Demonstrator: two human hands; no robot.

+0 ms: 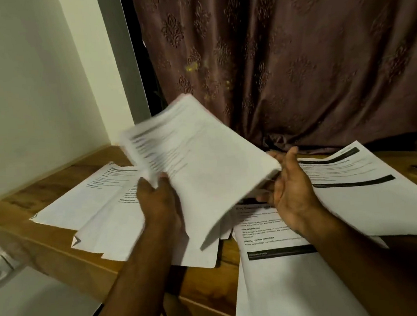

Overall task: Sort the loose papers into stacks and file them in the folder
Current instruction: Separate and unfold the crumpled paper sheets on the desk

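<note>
Left hand [159, 199] grips blurred white printed paper sheaf [203, 163]; right hand [288, 189] open-palmed beside it. Square edges before laying on wooden desk [55, 185].

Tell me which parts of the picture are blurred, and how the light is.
Head view: the held papers are motion-blurred, text unreadable; the left hand is slightly soft; the sheets on the table stay fairly sharp. Light is dim and warm; straight edges bend from wide-angle distortion.
</note>
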